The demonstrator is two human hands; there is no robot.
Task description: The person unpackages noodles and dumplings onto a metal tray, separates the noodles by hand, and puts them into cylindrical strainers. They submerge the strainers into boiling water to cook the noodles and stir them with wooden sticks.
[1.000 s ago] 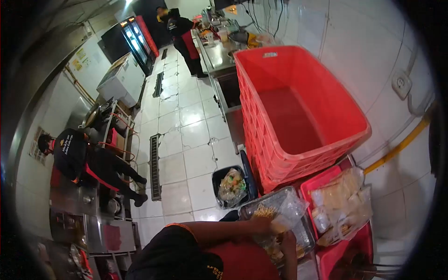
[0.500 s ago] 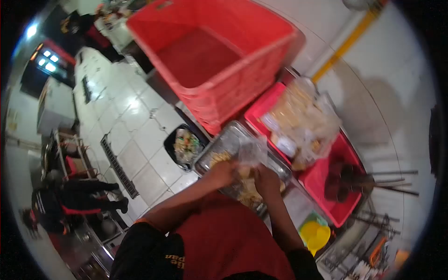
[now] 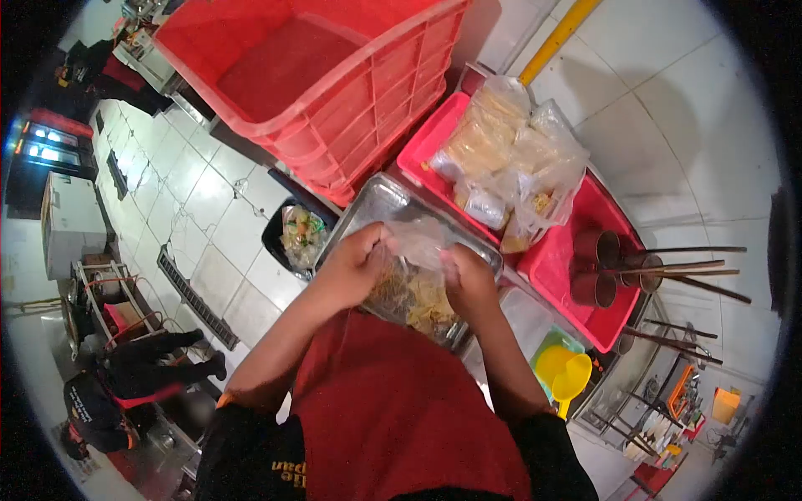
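Note:
Between my two hands a clear plastic bag [image 3: 418,242] is stretched above a metal tray [image 3: 391,194]. My left hand [image 3: 364,260] is closed on the bag's left edge, with the fingers partly hidden. At the other edge my right hand [image 3: 468,280] grips the same plastic. Below the hands, thin brown noodle-like strands lie in the tray, along with flat yellowish pieces [image 3: 430,306] that look like noodle sheets or crackers. The bag partly covers the tray's contents.
A large red crate [image 3: 368,104] stands behind the tray. Filled plastic bags [image 3: 501,150] lie in a pink tray [image 3: 547,265], beside long-handled metal cups [image 3: 595,280]. A yellow scoop [image 3: 571,377] rests at right. A black bin [image 3: 276,238] holds waste. Another person [image 3: 100,409] is at far left.
My hands have drawn apart, spreading the bag between them, and the flat pieces in the tray show more clearly. The whole view has shifted, with the crate now further left.

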